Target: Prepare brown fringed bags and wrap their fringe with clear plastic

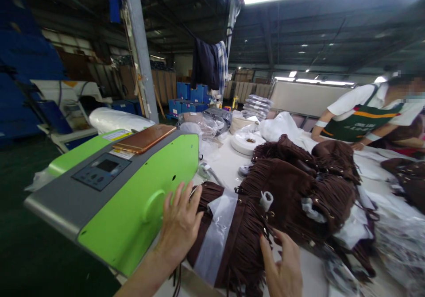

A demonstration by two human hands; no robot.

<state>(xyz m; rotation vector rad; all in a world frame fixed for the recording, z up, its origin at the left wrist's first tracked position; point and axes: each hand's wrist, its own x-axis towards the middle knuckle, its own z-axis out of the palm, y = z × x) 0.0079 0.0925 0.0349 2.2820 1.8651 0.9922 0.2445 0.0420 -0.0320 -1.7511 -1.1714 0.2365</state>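
flanking a fringed brown bag [247, 239] on the pale surface [312, 268] with both hands
beside the green machine [126, 219], the left hand [181, 221] has its fingers spread and released at the bag's left edge; the bag, banded by a translucent strip [217, 235], looks soft, light and floppy, best gripped by its body through the band; the right hand's [282, 261] fingers curl at the right edge, whether pinching i cannot tell; beyond lie more brown bags [282, 182].

Right hand [282, 264] cut by bottom edge; display [106, 165] unreadable.
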